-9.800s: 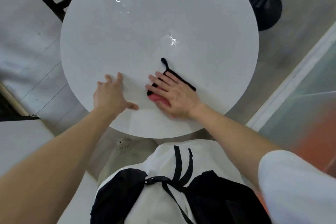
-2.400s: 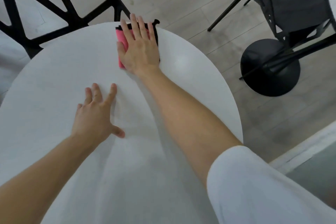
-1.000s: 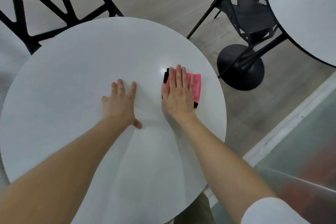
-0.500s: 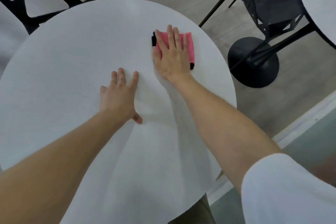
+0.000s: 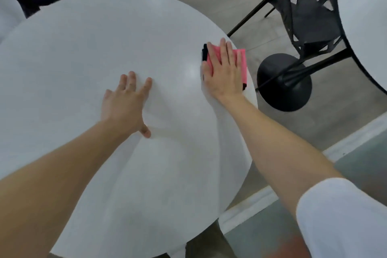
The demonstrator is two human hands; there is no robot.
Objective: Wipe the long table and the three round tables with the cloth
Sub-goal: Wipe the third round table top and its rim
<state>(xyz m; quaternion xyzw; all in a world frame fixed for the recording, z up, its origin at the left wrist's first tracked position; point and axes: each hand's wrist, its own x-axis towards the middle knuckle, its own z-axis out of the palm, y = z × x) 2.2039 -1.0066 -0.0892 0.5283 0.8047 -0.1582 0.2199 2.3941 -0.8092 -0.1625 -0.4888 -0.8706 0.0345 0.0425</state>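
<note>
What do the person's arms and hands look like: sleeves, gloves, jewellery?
The left hand and right hand are bare: no gloves, rings or watch show. The right arm is bare up to a short white sleeve. The left arm is bare, with no sleeve in view.

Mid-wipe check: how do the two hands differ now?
The right hand presses the pink cloth flat; the left hand rests on the bare round table. The right hand is at the table's right edge; the left hand sits near its middle. Both lie flat and palm-down.
</note>
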